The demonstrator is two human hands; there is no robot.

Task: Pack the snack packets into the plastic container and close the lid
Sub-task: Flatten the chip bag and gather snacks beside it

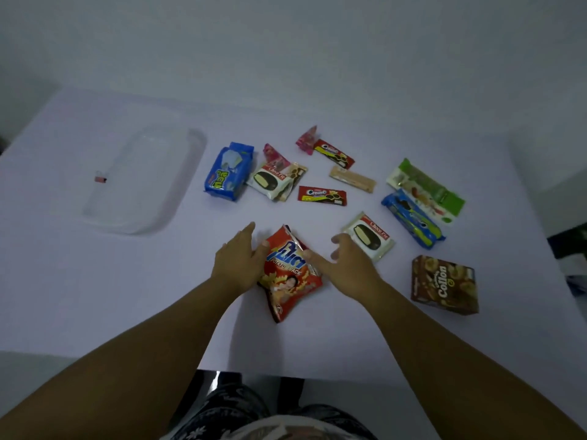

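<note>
At the centre of the frame, low on the white table (95, 296), a red potato snack bag (290, 274) lies between two hands. The left hand (238, 258) rests against the bag's left edge with fingers straight and the thumb touching the foil. The right hand (344, 265) lies on the bag's right side, fingers spread and loose, the forefinger on the packet; neither hand grips it.

At the upper left of the frame sits one clear plastic container (139, 182), lid on, well apart from the snacks.

Across the upper middle and right lie the other packets, all outside the container: one blue wafer pack (227, 171), two choco pie packets (275, 180) (370, 236), two red cream biscuit packets (322, 195) (333, 153), two small pink packets (275, 155) (306, 140), one beige bar (352, 178), one green packet (425, 190), one blue biscuit tube (413, 219) just below it, and one brown box (444, 284) at the lower right.
</note>
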